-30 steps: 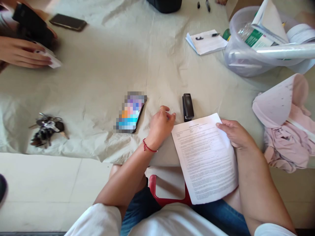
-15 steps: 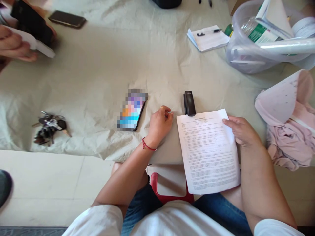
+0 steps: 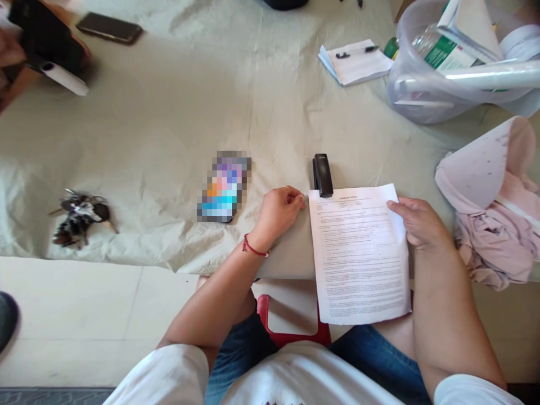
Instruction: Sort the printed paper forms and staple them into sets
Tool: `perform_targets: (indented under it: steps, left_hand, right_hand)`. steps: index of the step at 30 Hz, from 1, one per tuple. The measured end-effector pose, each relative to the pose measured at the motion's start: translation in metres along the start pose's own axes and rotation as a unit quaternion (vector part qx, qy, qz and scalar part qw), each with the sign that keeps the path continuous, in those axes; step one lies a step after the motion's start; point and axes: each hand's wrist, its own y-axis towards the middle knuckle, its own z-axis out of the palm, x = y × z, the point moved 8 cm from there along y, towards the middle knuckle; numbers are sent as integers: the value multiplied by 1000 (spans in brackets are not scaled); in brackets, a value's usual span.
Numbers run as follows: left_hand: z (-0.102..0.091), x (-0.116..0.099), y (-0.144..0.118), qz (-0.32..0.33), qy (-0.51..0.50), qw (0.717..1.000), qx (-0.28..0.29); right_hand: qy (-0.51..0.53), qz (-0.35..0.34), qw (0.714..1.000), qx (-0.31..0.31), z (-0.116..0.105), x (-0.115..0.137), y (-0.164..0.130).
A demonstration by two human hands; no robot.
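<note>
Sheet: white printed paper sheet [image 3: 360, 253] lies at 5 o'clock, its lower half overhanging the table edge above my lap.
Right hand: my right hand [image 3: 415, 222] pinches its right edge.
Left hand: my left hand [image 3: 278, 211], fingers curled, touches its top-left corner.
Stapler: black stapler [image 3: 322, 175] touches the top edge.
Room: bare crumpled beige cloth [image 3: 169, 129] spreads toward 11 o'clock.

Printed sheet [image 3: 360, 253]: now squared up, its top edge nearer the stapler [image 3: 322, 175] (earlier tilted) | left hand [image 3: 279, 211]: fingertips now at the sheet's top-left corner | right hand [image 3: 417, 222]: shifts with the right edge | co-worker's hand [image 3: 10, 50] (far left): lifts off the cloth.
</note>
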Motion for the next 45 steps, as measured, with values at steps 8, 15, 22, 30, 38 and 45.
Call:
perform_targets:
  steps: [8, 15, 22, 30, 38, 45]
  left_hand:
    - [20, -23, -16, 258, 143, 953, -75]
    - [30, -29, 5, 374, 156, 913, -52]
    - [29, -35, 14, 408, 86, 908, -49]
    - [31, -34, 19, 318, 158, 934, -37]
    - [30, -35, 13, 252, 167, 953, -31]
    - [33, -33, 15, 251, 175, 951, -35]
  right_hand:
    - [-11, 2, 1000, -16, -9, -2, 0]
    - [-16, 0, 1000, -3, -9, -4, 1]
    - [-29, -9, 1000, 3, -10, -7, 1]
    - [-16, -11, 1000, -8, -11, -5, 1]
    - [13, -9, 1000, -19, -14, -10, 5]
    - [33, -13, 999, -9, -13, -10, 6]
